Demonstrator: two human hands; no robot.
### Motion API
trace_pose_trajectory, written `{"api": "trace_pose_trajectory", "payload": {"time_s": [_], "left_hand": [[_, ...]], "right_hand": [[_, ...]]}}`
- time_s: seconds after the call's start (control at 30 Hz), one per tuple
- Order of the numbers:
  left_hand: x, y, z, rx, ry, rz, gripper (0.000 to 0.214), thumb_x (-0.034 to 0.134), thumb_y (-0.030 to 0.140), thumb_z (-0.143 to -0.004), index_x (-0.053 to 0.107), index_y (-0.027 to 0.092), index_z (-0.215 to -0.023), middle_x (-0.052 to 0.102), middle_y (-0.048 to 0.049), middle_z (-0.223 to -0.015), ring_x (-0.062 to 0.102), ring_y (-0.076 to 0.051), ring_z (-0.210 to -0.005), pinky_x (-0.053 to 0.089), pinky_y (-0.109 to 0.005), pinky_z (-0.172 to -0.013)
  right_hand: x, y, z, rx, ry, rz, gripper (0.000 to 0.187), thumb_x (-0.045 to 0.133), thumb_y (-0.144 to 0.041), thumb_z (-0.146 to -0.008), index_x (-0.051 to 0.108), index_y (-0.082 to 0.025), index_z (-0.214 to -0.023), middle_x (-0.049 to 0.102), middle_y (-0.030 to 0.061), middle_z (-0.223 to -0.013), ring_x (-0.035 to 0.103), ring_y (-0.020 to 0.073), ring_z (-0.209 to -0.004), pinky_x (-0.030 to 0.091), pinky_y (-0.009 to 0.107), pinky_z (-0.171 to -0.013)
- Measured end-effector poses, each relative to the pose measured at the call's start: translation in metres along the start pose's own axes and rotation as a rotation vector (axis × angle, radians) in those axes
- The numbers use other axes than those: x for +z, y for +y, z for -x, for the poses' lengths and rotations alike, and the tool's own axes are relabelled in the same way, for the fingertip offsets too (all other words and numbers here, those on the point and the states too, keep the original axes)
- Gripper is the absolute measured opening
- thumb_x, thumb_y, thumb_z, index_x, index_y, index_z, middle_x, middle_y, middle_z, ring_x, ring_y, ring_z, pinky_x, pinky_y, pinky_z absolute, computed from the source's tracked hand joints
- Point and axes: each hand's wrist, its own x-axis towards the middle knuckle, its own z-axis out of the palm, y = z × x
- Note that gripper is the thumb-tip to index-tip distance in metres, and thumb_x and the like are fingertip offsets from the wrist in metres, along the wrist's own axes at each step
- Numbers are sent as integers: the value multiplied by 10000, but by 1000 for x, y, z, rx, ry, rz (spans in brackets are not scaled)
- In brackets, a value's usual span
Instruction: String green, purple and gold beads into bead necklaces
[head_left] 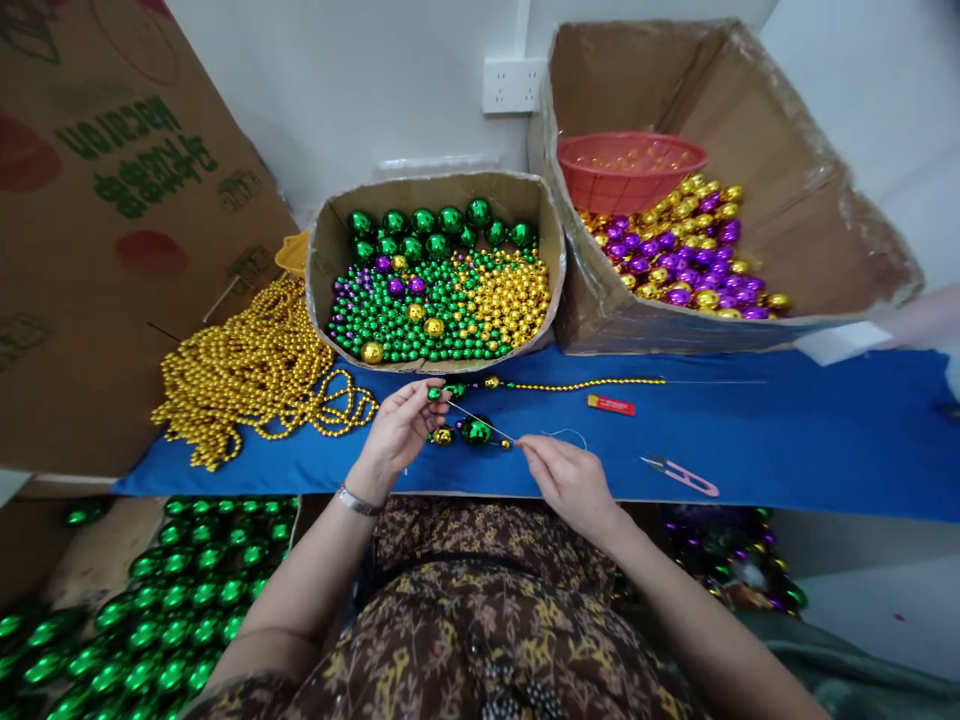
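My left hand (403, 425) pinches a small green bead (435, 393) between thumb and fingertips. From that bead a thin white string (480, 418) runs slanting down to my right hand (566, 475), whose thumb and forefinger are closed on it. Under the string, a large green bead (477, 431) and a gold bead (443, 435) lie on the blue cloth, with a small gold bead (505, 444) close to my right fingertips. Just beyond my hands stretches a strand of small gold beads (585, 386), with larger beads at its left end and bare string at its right.
A low cardboard box (321, 330) holds green, gold and purple beads. Behind it on the right, a taller box (817, 230) holds more beads and a red basket (630, 175). Gold bead strands (247, 370) are heaped left. A lighter (611, 405) and pink thread snips (681, 475) lie right.
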Motion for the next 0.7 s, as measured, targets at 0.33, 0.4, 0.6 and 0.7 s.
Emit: {"api": "trace_pose_trajectory", "payload": {"time_s": [0.33,0.4,0.6,0.7], "left_hand": [[19,0,4,-26,-48,0,329,816,325,-694,727,123,-938,708,-72,-830,654,-125,-693,547,-207,-609],[19,1,4,-8,-44,-24,344,827,337,-678,735,126,-934,705,-66,-806,651,-124,-695,545,-205,-611],[17,2,4,49,-26,-144,351,796,392,-714,749,138,-952,714,-73,-807,651,-123,-695,538,-203,-609],[17,3,4,71,-13,-206,355,796,398,-711,754,139,-950,716,-76,-803,653,-124,-693,538,-199,-606]], "right_hand": [[-2,7,5,-6,5,126,270,414,-246,-997,677,-188,-1020,738,49,-862,691,140,-785,497,221,-727],[-2,9,5,-11,2,138,276,410,-250,-998,678,-188,-1017,735,50,-847,688,140,-774,493,222,-714],[-3,11,5,-18,-4,160,283,396,-248,-1003,674,-192,-1010,730,40,-821,679,135,-747,473,222,-684],[-4,11,5,-29,1,185,276,402,-246,-1002,673,-191,-1005,727,39,-809,672,134,-732,460,223,-674]]}}
